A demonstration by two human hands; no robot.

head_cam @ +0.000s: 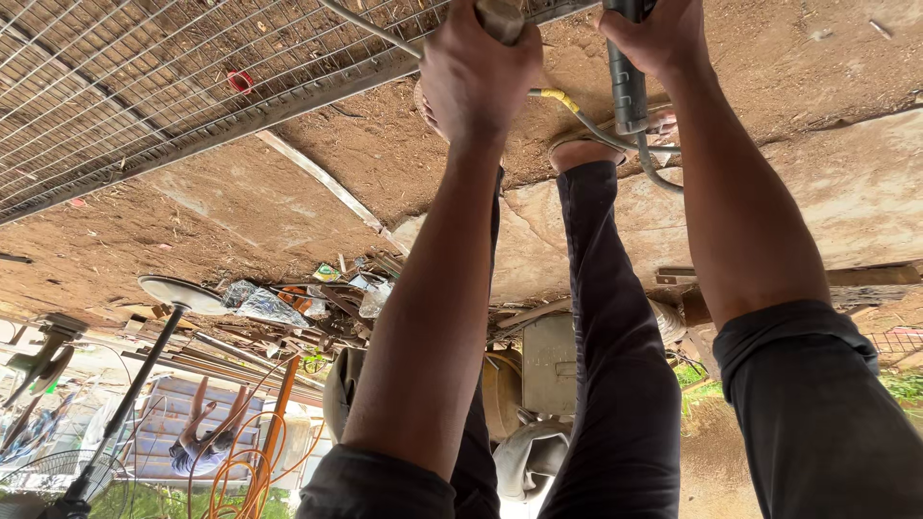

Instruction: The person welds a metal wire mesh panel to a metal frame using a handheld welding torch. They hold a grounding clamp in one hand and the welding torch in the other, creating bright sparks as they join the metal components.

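Right now my right hand [659, 34] is clamped around a dark cylindrical tool handle [627, 86], whose long axis runs straight away from me toward the ground; its lower end meets a curved metal rod [601, 135] with a yellow-taped joint [560, 96] just beside it. My left hand [479, 67] is closed in a fist over something pale at the top edge of the view, too hidden to name, and a thin steel rod [370, 27] runs out from it across the lower edge of the wire mesh panel [144, 77]. Both hands sit close together, the handle just to the right of the left fist, so the right hand is the one on the tool while the left steadies beside it.

Both arms are stretched out nearly straight, forearms bare, dark sleeves [798, 384] pushed up past the elbows. Between them I can see my dark trouser leg [615, 317] and a sandalled foot [586, 152] planted on the packed earth floor [385, 154]. The view is turned upside down. Farther off lie a heap of scrap metal and plastic [308, 303], a standing fan [58, 481], an orange cable [240, 471], and another person [202, 442] lying on a bench.
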